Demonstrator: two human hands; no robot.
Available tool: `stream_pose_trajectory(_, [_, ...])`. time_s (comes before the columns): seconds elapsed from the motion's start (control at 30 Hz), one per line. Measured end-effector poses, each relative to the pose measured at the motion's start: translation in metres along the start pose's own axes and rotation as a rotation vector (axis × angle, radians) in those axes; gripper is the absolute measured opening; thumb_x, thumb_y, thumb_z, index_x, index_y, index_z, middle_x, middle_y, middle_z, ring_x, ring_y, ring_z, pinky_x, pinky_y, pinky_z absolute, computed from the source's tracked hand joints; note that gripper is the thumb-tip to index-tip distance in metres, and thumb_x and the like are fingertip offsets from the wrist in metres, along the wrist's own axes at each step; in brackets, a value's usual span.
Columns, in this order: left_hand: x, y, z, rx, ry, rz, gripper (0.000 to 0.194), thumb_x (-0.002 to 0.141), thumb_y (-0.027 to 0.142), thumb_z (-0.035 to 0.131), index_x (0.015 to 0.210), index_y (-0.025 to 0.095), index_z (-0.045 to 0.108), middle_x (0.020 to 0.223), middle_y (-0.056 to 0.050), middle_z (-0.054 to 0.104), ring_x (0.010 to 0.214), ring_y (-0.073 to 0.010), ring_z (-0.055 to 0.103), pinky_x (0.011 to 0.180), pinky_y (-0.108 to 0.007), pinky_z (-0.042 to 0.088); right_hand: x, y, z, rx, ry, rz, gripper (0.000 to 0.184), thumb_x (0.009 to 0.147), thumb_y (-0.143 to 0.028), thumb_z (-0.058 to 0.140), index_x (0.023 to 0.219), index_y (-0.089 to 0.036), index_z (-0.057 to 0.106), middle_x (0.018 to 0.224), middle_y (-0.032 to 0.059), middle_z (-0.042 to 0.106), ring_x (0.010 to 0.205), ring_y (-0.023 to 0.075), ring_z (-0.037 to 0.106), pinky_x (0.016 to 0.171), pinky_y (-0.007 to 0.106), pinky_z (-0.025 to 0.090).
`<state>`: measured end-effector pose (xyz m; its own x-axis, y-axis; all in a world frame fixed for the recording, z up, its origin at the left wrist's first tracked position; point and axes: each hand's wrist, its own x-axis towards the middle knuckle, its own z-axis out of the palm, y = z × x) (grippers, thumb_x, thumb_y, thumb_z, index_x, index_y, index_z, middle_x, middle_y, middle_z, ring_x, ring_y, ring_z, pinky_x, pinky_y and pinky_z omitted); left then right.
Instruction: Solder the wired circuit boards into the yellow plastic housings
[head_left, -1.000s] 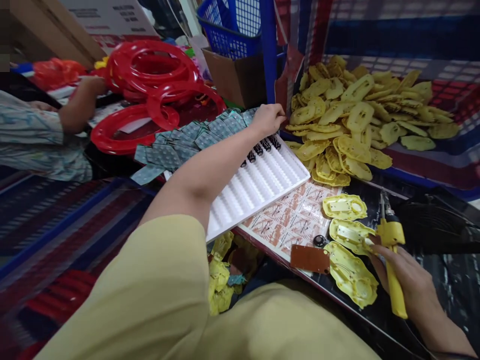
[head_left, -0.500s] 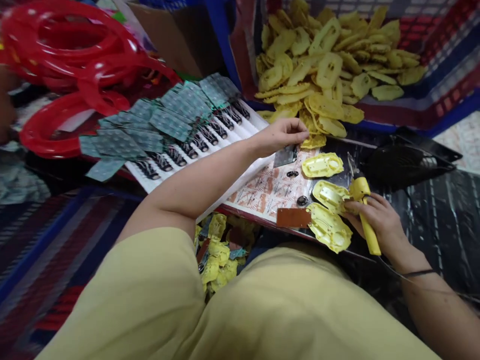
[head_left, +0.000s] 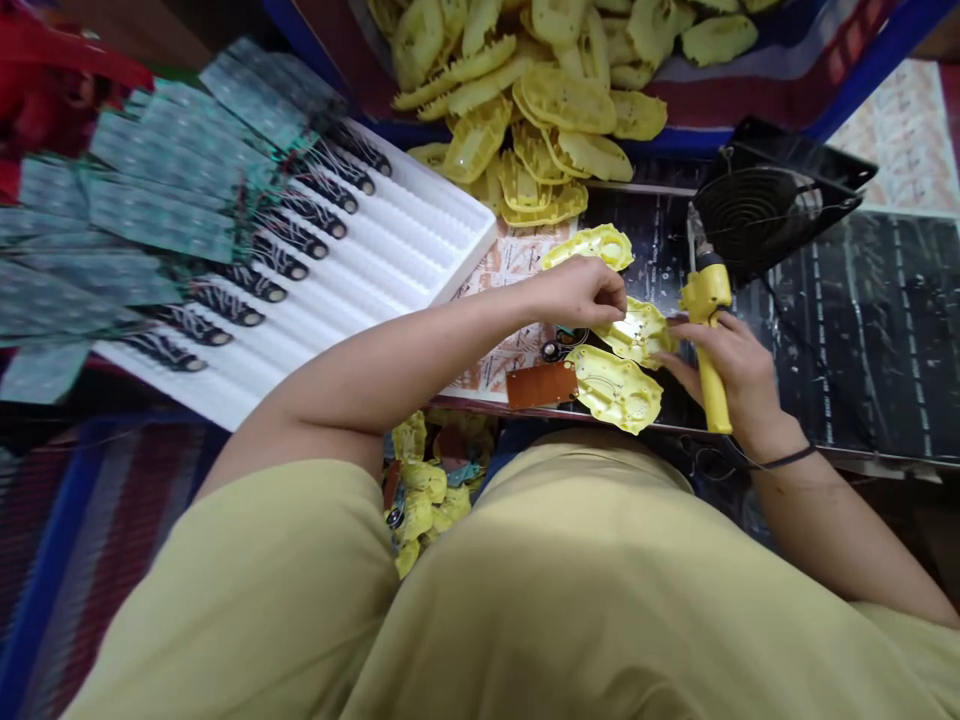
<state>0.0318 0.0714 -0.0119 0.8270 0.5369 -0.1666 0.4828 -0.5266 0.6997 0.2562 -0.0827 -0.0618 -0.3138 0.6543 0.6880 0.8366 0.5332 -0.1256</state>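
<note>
My left hand is closed in a pinch over the yellow plastic shells, seemingly on the thin wires of a circuit board, mostly hidden beneath it. My right hand grips a yellow soldering gun, its metal tip pointing up and away. The fingers of that hand also touch the edge of the middle shell. Nearer me lies another shell with wires inside, beside a brown board and a small round black speaker. A third shell sits behind the left hand.
To the left, a white ridged foam tray bears rows of speakers wired to green circuit boards. Yellow shells spill from a basket at the back. A black fan stands behind the soldering gun. More yellow parts lie below the table edge.
My left hand has come from the tray to the shells, carrying a wired board. The right hand keeps hold of the soldering gun. The view has swung toward the right.
</note>
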Motion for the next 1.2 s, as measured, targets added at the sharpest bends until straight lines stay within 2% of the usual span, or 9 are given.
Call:
stream_pose_trajectory(0.13, [0.000, 0.002, 0.006, 0.060, 0.026, 0.015, 0.016, 0.087, 0.020, 0.074, 0.097, 0.016, 0.085, 0.086, -0.002, 0.081, 0.084, -0.0148, 0.073, 0.085, -0.028, 0.053, 0.003, -0.011, -0.033, 0.034, 0.039, -0.051, 0.022, 0.102, -0.021, 0.078, 0.123, -0.025, 0.076, 0.083, -0.0035, 0.081, 0.060, 0.0129, 0.072, 0.065, 0.024, 0.059])
stream_pose_trajectory(0.2, [0.000, 0.002, 0.009, 0.106, 0.028, 0.024, 0.015, 0.088, 0.020, 0.074, 0.097, 0.017, 0.085, 0.087, -0.003, 0.081, 0.087, -0.0159, 0.074, 0.088, -0.028, 0.054, -0.006, -0.013, -0.050, 0.019, 0.033, -0.042, 0.042, 0.104, -0.031, 0.078, 0.144, -0.025, 0.072, 0.081, -0.0023, 0.081, 0.061, 0.0150, 0.073, 0.064, 0.024, 0.059])
stream_pose_trajectory(0.27, [0.000, 0.002, 0.012, 0.153, 0.032, 0.017, 0.015, 0.089, 0.020, 0.073, 0.098, 0.017, 0.086, 0.089, -0.003, 0.082, 0.092, -0.0174, 0.075, 0.093, -0.029, 0.055, -0.022, -0.012, -0.064, -0.083, 0.125, -0.001, 0.062, 0.106, -0.044, 0.074, 0.162, -0.021, 0.060, 0.085, 0.0031, 0.082, 0.066, 0.0192, 0.077, 0.063, 0.027, 0.060])
stream_pose_trajectory(0.37, [0.000, 0.001, 0.017, 0.210, 0.056, 0.028, 0.015, 0.090, 0.019, 0.072, 0.098, 0.019, 0.086, 0.091, -0.003, 0.082, 0.098, -0.0191, 0.075, 0.099, -0.032, 0.055, -0.048, -0.013, -0.076, -0.239, 0.302, 0.131, 0.063, 0.106, -0.050, 0.072, 0.160, -0.020, 0.063, 0.099, 0.0101, 0.084, 0.074, 0.0248, 0.080, 0.062, 0.031, 0.063])
stream_pose_trajectory(0.43, [0.001, 0.000, 0.019, 0.233, 0.058, 0.065, 0.015, 0.091, 0.020, 0.071, 0.097, 0.020, 0.086, 0.092, -0.002, 0.081, 0.100, -0.0197, 0.075, 0.101, -0.034, 0.056, -0.060, -0.017, -0.078, -0.208, 0.312, 0.178, 0.055, 0.102, -0.041, 0.078, 0.154, -0.023, 0.070, 0.100, 0.0089, 0.083, 0.074, 0.0246, 0.080, 0.063, 0.033, 0.064])
stream_pose_trajectory(0.57, [0.002, 0.000, 0.021, 0.254, 0.049, 0.076, 0.016, 0.091, 0.020, 0.070, 0.096, 0.021, 0.086, 0.094, -0.003, 0.081, 0.103, -0.0207, 0.075, 0.105, -0.037, 0.056, -0.062, -0.031, -0.076, -0.012, 0.175, 0.134, 0.051, 0.096, -0.027, 0.085, 0.145, -0.024, 0.072, 0.092, 0.0040, 0.082, 0.068, 0.0202, 0.078, 0.058, 0.028, 0.063])
stream_pose_trajectory(0.67, [0.003, 0.002, 0.019, 0.260, 0.036, 0.014, 0.017, 0.091, 0.019, 0.070, 0.098, 0.020, 0.086, 0.097, -0.004, 0.081, 0.104, -0.0215, 0.075, 0.106, -0.037, 0.056, -0.056, -0.038, -0.069, 0.114, 0.135, 0.116, 0.033, 0.091, -0.019, 0.089, 0.120, -0.022, 0.075, 0.087, 0.0018, 0.082, 0.068, 0.0191, 0.078, 0.059, 0.026, 0.065])
stream_pose_trajectory(0.77, [0.003, 0.005, 0.018, 0.263, 0.024, 0.002, 0.018, 0.091, 0.017, 0.070, 0.098, 0.019, 0.086, 0.098, -0.005, 0.081, 0.103, -0.0214, 0.075, 0.104, -0.036, 0.055, -0.051, -0.038, -0.062, 0.175, 0.119, 0.080, 0.030, 0.085, -0.011, 0.091, 0.105, -0.023, 0.072, 0.089, 0.0011, 0.083, 0.071, 0.0192, 0.080, 0.061, 0.027, 0.068])
stream_pose_trajectory(1.2, [0.006, 0.006, 0.020, 0.261, 0.020, 0.010, 0.020, 0.090, 0.019, 0.070, 0.099, 0.019, 0.087, 0.096, -0.005, 0.080, 0.103, -0.0219, 0.074, 0.105, -0.036, 0.053, -0.043, -0.032, -0.067, 0.147, 0.037, 0.056, 0.031, 0.083, -0.012, 0.094, 0.102, -0.025, 0.073, 0.089, -0.0020, 0.083, 0.074, 0.0172, 0.081, 0.067, 0.026, 0.068])
